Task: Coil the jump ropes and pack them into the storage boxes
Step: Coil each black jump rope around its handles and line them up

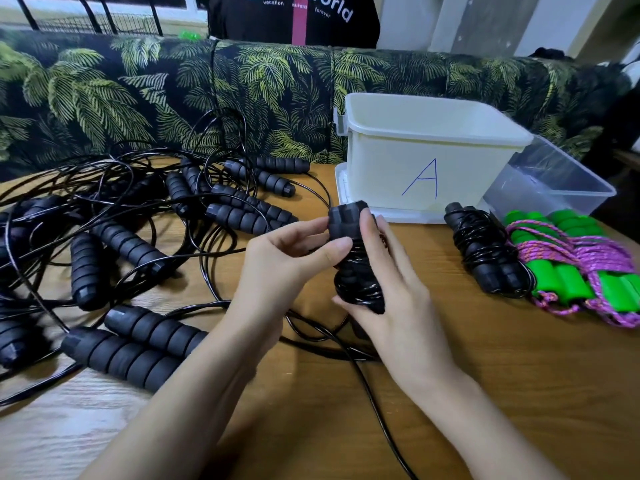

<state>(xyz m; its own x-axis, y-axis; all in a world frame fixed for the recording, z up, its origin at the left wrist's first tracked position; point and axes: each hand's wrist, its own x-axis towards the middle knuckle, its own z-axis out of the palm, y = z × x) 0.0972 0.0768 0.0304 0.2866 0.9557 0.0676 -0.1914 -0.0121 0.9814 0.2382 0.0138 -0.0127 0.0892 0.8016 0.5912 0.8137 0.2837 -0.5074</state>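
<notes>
Both hands, left hand (277,251) and right hand (384,271), are gripping a half-wrapped black rope bundle (356,261); 1 wound black bundle (485,251) and the green-handled ropes (571,268) are waiting unpacked beside box A (426,161), a tangled pile (138,220) remaining.

The table (450,393) is light wood with a visible grain and a soft sheen. On it, left of the white box (422,168), the black handles (131,344) look like ribbed matt foam, and their cords (214,237) are thin, glossy black plastic. The white box itself is opaque, smooth plastic with a dull finish; the clear tub (554,181) just right of it is translucent plastic. In front of that tub lie smooth green plastic handles (568,282) wound in rough, braided pink-purple cord (599,254). Behind the box, the sofa (138,98) is matt printed cloth.
</notes>
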